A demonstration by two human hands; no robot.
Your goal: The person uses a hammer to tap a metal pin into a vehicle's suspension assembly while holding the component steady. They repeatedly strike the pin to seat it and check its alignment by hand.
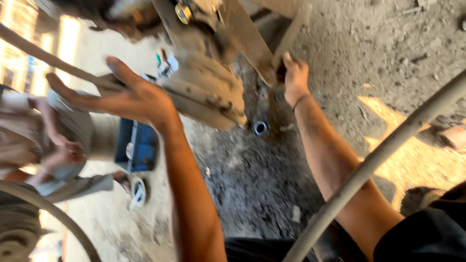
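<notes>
Dusty grey ground (388,43) fills the background, with another person (58,140) crouched at far left beside a blue box (138,144). I see my left hand (128,97) spread open, fingers loose, against the grimy metal housing (208,92). My right hand (295,77) is clenched round the flat metal bar (250,41) where it meets the housing. As I judge it, the housing should be steadied with the open palm while the bar is gripped firmly, close to the joint.

Left hand (127,96) spread open, fingers pointing toward ten o'clock; right hand (295,77) curled closed, forearm reaching up toward eleven o'clock
</notes>
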